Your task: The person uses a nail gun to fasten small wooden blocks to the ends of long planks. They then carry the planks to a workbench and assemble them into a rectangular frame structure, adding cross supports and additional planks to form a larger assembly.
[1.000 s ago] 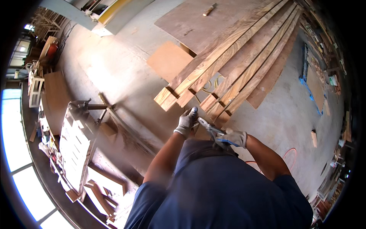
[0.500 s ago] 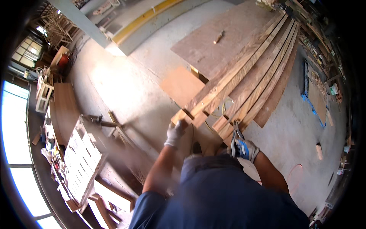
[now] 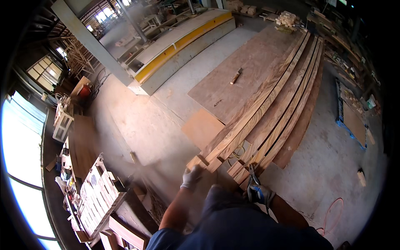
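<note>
Several long wooden planks (image 3: pixel 271 104) lie side by side on the concrete floor, running from my feet toward the far right. My left hand (image 3: pixel 191 177), in a light glove, curls on the near end of the leftmost plank (image 3: pixel 205 160); the picture is blurred there. My right hand (image 3: pixel 260 193), in a grey and blue glove, holds a metal hand tool (image 3: pixel 252 171) with two handles, pointing at the near ends of the right planks. My blue-clad body fills the bottom edge.
A large plywood sheet (image 3: pixel 233 83) with a small wood piece (image 3: pixel 236 76) lies left of the planks, a smaller board (image 3: pixel 202 127) nearer me. A yellow and grey bench (image 3: pixel 183 46) stands far back. White racks (image 3: pixel 98 196) are on the left, an orange cable (image 3: pixel 333 212) on the right.
My hands, close together a second ago, have moved apart: the left went to the plank's end, the right stayed low with the tool. My view has lifted toward the far workshop.
</note>
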`<control>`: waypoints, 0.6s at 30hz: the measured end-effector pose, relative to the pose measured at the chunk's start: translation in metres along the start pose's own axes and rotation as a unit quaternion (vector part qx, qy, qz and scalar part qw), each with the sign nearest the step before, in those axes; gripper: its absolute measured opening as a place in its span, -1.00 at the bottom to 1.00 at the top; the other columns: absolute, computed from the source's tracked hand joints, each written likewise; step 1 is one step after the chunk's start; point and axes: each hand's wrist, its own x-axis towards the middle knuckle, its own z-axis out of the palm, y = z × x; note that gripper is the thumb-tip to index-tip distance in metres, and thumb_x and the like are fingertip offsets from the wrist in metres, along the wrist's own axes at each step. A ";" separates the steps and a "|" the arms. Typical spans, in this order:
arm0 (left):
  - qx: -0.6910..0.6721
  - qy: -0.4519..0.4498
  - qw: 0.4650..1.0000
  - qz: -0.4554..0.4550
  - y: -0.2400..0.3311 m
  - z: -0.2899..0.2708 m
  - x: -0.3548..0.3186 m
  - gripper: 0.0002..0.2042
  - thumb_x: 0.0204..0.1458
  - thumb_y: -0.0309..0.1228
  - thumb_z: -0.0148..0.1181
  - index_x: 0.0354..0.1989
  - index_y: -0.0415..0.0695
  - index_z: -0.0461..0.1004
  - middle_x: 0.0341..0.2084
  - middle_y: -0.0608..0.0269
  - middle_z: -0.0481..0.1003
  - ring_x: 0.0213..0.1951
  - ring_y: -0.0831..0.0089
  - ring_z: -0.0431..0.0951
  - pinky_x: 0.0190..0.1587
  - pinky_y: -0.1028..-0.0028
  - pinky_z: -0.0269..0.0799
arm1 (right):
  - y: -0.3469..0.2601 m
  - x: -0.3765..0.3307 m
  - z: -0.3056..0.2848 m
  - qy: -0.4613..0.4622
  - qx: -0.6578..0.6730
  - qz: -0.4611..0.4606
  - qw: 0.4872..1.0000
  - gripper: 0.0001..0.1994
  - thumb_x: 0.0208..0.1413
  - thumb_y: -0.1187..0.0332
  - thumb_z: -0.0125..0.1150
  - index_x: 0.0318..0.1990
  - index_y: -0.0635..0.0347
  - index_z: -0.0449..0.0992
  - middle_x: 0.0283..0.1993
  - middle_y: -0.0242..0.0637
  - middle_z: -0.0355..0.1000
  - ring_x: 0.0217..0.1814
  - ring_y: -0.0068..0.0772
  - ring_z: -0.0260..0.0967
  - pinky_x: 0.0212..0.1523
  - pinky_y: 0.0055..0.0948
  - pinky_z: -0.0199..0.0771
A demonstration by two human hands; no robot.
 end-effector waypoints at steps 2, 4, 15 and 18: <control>-0.003 -0.013 1.000 -0.004 0.007 0.004 -0.010 -0.67 0.27 -0.12 0.20 0.14 0.15 0.39 -0.07 0.40 0.57 -0.09 0.36 0.62 -0.20 0.25 0.61 | 0.000 -0.006 0.007 0.007 -0.001 -0.009 1.000 -0.62 0.44 0.15 -0.09 -0.03 0.32 0.51 -0.01 0.12 0.56 0.07 0.06 0.56 0.06 -0.04 0.58; -0.004 -0.032 0.999 -0.011 0.009 0.005 -0.012 -0.67 0.26 -0.12 0.21 0.14 0.15 0.39 -0.07 0.39 0.57 -0.08 0.34 0.63 -0.19 0.25 0.61 | 0.001 -0.009 0.007 -0.010 0.006 -0.025 1.000 -0.64 0.44 0.18 -0.10 -0.03 0.32 0.51 -0.01 0.11 0.57 0.07 0.05 0.56 0.05 -0.05 0.59; -0.054 -0.224 0.967 -0.104 0.026 -0.034 0.010 -0.67 0.33 -0.19 0.12 0.20 0.01 0.38 -0.01 0.31 0.59 -0.08 0.28 0.64 -0.19 0.25 0.61 | 0.005 -0.012 0.009 0.037 0.003 -0.089 0.995 -0.75 0.33 0.32 0.06 -0.13 0.40 0.49 -0.30 0.06 0.58 -0.22 -0.03 0.61 -0.21 -0.08 0.69; 0.043 -0.231 0.967 -0.102 0.064 -0.019 -0.013 -0.68 0.36 -0.23 0.04 0.21 -0.02 0.37 0.02 0.25 0.58 -0.09 0.27 0.64 -0.23 0.29 0.61 | 0.005 -0.018 0.034 0.144 0.029 -0.085 0.986 -0.75 0.25 0.37 0.19 -0.14 0.48 0.50 -0.30 0.15 0.56 -0.26 0.08 0.62 -0.26 0.01 0.70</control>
